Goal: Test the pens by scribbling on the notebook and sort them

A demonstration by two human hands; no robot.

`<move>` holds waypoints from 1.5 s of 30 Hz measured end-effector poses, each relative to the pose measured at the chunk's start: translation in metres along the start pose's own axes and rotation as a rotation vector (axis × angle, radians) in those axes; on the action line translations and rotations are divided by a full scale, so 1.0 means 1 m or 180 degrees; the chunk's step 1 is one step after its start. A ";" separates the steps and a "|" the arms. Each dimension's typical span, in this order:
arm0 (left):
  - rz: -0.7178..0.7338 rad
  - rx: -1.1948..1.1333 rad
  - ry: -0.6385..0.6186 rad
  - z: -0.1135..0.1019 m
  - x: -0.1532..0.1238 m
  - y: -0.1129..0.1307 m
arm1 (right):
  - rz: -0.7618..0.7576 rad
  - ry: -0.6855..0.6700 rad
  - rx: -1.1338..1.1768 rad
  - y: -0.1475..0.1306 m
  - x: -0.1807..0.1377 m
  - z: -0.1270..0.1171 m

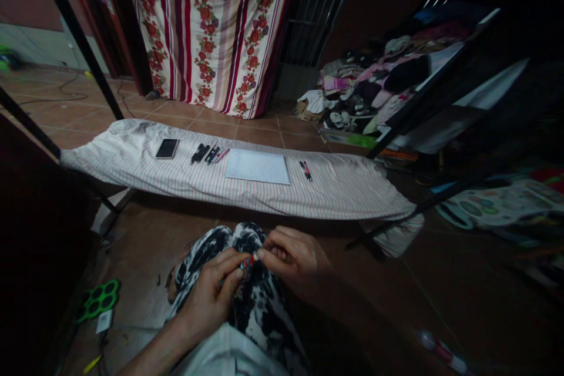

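Above my lap, my left hand (220,283) pinches a small, slim red, blue and white item (249,261) between thumb and fingers; its kind is too small to make out. The thumb and forefinger of my right hand (296,254) close on the pale tip of the same item, the other fingers curled. Past my knees, a spiral notebook (258,165) lies open on a bench with a striped cloth (194,185). Left of the notebook lie several pens and markers (210,154) and a dark phone (167,148). Two pens (305,171) lie to its right.
Dark metal bars (81,35) frame the bench. A flowered curtain (207,35) hangs behind it, and a heap of clothes (374,82) lies at the back right. On the tiled floor at left is a green power strip (99,299); a bottle-like item (440,352) lies at lower right.
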State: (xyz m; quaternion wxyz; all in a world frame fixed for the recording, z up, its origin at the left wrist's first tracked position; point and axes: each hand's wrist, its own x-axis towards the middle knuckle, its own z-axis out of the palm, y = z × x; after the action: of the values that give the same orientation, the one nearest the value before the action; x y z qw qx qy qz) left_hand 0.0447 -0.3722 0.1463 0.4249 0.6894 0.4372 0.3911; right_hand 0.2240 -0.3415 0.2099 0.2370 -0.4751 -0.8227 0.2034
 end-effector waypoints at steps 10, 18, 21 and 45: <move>-0.0702 -0.1598 -0.0501 0.000 0.001 -0.007 | -0.0135 0.0167 0.1166 0.012 0.001 0.012; -0.0766 -0.2055 -0.0617 0.001 0.000 -0.008 | -0.0288 0.0064 0.1412 0.010 0.005 0.007; -0.0619 -0.1639 -0.0518 -0.001 0.001 -0.003 | -0.0224 0.0151 0.1366 0.008 0.005 0.005; -0.0880 -0.2678 -0.0560 0.010 0.015 0.016 | 0.0406 0.0218 0.2629 0.016 0.005 0.009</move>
State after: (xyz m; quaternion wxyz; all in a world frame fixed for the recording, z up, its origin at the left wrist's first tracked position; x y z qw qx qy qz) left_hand 0.0626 -0.3650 0.1601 0.7520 0.4225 0.2904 0.4143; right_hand 0.2275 -0.3302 0.1950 0.4217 -0.3965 -0.6325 0.5146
